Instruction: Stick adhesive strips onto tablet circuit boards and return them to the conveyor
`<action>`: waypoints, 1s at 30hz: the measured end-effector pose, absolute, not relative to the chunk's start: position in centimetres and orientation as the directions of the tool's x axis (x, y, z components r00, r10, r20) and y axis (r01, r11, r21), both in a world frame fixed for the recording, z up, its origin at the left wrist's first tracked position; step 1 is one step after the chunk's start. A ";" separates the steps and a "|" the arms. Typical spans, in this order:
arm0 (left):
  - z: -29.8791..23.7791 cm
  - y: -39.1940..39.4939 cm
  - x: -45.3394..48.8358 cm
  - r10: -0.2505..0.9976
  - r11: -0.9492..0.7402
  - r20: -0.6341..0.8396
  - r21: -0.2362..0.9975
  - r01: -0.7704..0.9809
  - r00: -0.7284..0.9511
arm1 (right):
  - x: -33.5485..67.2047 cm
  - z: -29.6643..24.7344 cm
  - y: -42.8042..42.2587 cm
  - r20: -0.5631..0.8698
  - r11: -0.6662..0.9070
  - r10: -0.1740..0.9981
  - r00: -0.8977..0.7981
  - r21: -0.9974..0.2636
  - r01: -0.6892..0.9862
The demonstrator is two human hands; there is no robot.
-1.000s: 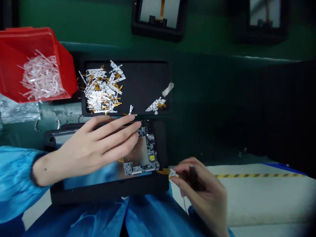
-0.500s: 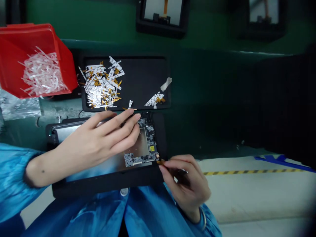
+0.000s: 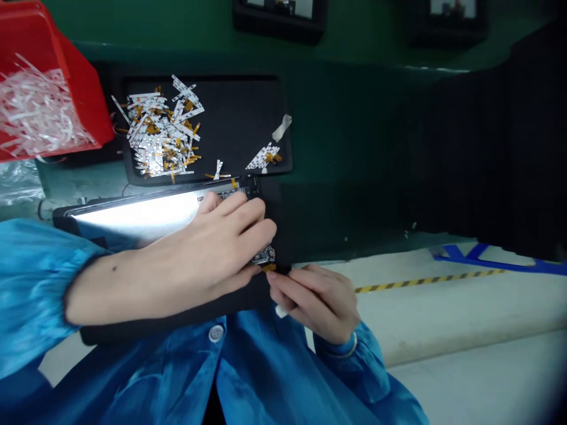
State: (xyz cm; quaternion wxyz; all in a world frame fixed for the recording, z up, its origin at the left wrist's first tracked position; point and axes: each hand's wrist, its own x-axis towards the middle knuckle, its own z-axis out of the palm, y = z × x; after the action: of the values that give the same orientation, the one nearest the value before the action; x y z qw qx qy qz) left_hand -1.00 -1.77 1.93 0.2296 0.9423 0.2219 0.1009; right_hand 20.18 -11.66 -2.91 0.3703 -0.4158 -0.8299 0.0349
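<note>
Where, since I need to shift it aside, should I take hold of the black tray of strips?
Probably by the rim at the far right corner of the black tray, coming from the right. That corner is bare, while the silver-and-orange strips heap up on the left. Avoid the near edge: it lies close to the black-framed panel under your left hand.

From where I stand, the left hand [image 3: 217, 248] covers most of the circuit board [image 3: 264, 256], leaving only a thin strip and one small corner showing. The right hand [image 3: 314, 301] hides most of an amber strip [image 3: 268, 267], too small to make out, and a white scrap [image 3: 280, 311] half tucked beneath it. The red bin [image 3: 84, 106] and its shredded film [image 3: 35, 106] run off the left edge, and a black-framed panel [image 3: 279, 18] is cut by the top
</note>
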 end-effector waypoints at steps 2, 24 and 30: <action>1.7 -1.7 -0.9 0.480 -0.764 0.069 0.523 0.378 0.874 | 20.3 -2.6 -11.3 0.567 0.668 0.710 -0.418 -0.354 0.654; 1.6 -1.4 -0.4 0.472 -0.816 0.134 0.440 0.374 0.872 | 19.7 -2.3 -11.2 0.567 0.628 0.739 -0.364 -0.383 0.677; 1.8 -0.8 -1.6 0.518 -0.693 0.097 0.630 0.350 0.850 | 20.5 -1.5 -10.5 0.540 0.658 0.728 -0.423 -0.376 0.652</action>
State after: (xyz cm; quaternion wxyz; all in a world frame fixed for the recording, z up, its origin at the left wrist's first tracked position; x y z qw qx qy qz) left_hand -1.64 -0.83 1.83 0.3108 0.9102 0.2385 0.1345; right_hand 20.46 -10.45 -1.47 0.3474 -0.4097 -0.8417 0.0545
